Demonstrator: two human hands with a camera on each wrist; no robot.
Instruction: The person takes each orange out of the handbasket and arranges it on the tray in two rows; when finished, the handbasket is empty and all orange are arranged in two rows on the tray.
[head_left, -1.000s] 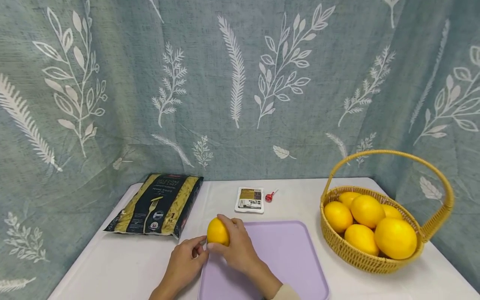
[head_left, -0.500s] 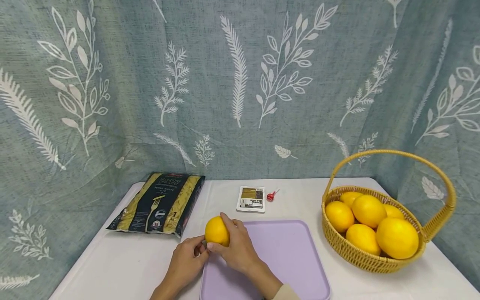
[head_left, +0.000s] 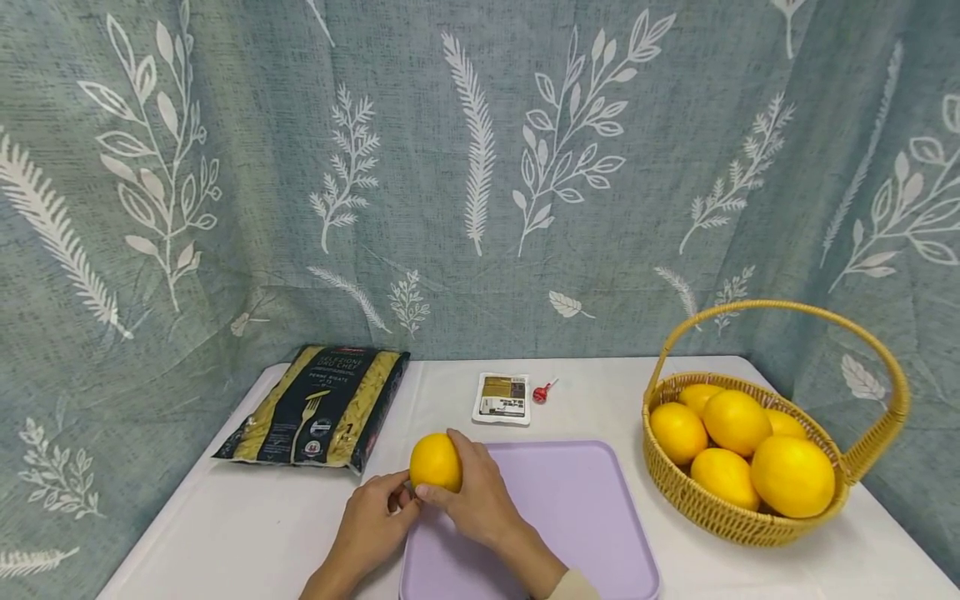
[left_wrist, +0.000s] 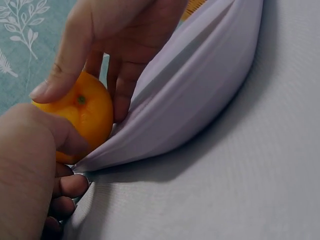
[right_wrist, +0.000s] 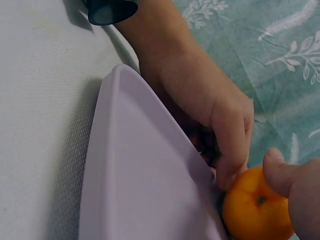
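Orange fruit (head_left: 435,462) fills the curved grip of the right hand (head_left: 480,493); the left hand (head_left: 373,515) touches it, fingers bent, hold unclear, by the far-left corner of the lilac tray (head_left: 573,512). Steadying seems the step; moving on calls for a sure right grip.

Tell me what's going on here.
A person's right hand grips a round, orange-yellow fruit at the far left corner of a lilac rectangular plastic tray. The left hand is at that same corner, its fingers close against the fruit; exactly what they hold is hidden. More yellow fruit sits in a tan woven basket with a tall handle, to the right.
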